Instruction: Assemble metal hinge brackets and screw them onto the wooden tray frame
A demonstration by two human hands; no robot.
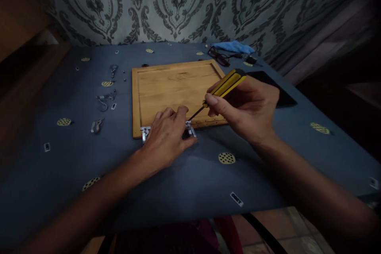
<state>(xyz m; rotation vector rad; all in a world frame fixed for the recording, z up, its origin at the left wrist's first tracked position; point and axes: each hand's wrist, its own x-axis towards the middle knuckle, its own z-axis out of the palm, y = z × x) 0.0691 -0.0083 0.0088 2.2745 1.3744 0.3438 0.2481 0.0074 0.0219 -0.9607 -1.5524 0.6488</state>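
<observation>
A framed wooden panel (178,91) lies flat on the table, its near edge towards me. My left hand (165,139) lies over that edge, fingers on the wood and thumb pressed against a silver metal fitting (192,130). Another silver metal piece (145,131) shows left of the hand; whether the two join is hidden. My right hand (247,107) is closed around the yellow and black handle of a screwdriver (228,84). Its shaft slants down left, and the tip meets the fitting near my left index finger.
Small metal parts (97,125) and a wire-like piece (104,101) lie left of the panel, with tiny screws (124,79). Glasses (219,56), a blue cloth (233,46) and a dark flat object (272,87) lie to the right. A patterned curtain (178,4) hangs behind the table.
</observation>
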